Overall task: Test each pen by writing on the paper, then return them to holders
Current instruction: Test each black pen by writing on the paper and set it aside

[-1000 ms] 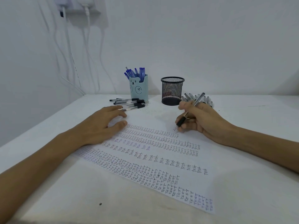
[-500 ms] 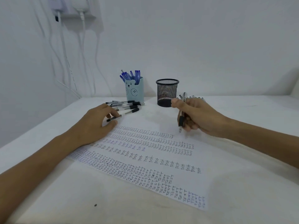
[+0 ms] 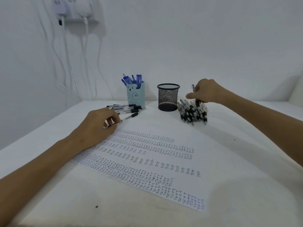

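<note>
A white paper (image 3: 164, 161) covered in rows of written "TEST" lies on the table. My left hand (image 3: 98, 126) rests at its upper left corner, fingers closed on a black-capped pen (image 3: 129, 116). More capped pens (image 3: 127, 108) lie just behind. My right hand (image 3: 206, 92) hovers over a pile of black-grip pens (image 3: 193, 113) and holds one black-grip pen (image 3: 196, 102) nearly upright. A light blue bear holder (image 3: 136, 95) carries several blue pens. A black mesh holder (image 3: 168, 97) stands between it and the pile.
The white table (image 3: 82, 202) meets the wall behind the holders. White cables (image 3: 65, 63) hang from a wall socket with plugs (image 3: 73, 9) at the upper left. A small dark speck (image 3: 96, 206) lies near the front edge.
My right hand has lifted off the paper and carried its pen back and right over the pile. My left hand has closed its fingers on a capped pen.
</note>
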Demonstrator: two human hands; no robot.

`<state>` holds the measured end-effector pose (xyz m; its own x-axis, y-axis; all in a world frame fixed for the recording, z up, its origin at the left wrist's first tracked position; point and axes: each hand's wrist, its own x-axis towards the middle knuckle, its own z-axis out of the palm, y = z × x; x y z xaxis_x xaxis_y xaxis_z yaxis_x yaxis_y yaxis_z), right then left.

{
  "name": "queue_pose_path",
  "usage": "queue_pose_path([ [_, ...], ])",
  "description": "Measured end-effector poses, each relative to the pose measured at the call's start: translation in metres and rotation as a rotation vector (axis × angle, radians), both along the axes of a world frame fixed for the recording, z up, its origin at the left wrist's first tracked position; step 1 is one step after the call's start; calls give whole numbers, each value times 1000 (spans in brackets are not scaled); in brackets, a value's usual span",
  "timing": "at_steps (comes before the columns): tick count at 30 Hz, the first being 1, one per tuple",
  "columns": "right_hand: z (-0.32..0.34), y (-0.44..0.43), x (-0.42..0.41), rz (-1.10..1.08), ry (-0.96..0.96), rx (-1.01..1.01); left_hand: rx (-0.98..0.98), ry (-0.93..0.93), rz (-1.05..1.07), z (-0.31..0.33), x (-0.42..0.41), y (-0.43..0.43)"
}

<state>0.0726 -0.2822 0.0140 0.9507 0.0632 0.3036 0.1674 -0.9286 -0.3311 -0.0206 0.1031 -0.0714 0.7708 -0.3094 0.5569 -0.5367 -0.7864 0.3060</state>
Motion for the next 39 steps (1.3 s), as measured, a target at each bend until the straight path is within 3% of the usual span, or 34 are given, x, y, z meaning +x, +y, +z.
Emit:
queue_pose_path([
  [12,-16,-2,28,-38,44,-150,-15,4,30,2,-5,-2],
  [17,-9,17,15,-109,-145,-216,-176,-91,50,8,-14,-10],
  [22,-10,60,-18,226,-292,-119,-210,-218,8,15,-25,-23],
  [27,-29,101,-50,556,-367,-236,-151,-281,-68,19,-33,-33],
  [33,-49,122,-52,702,-463,-317,-164,-316,-116,21,-35,-36],
  [39,-52,115,-63,719,-437,-222,-214,-299,-146,22,-34,-34],
])
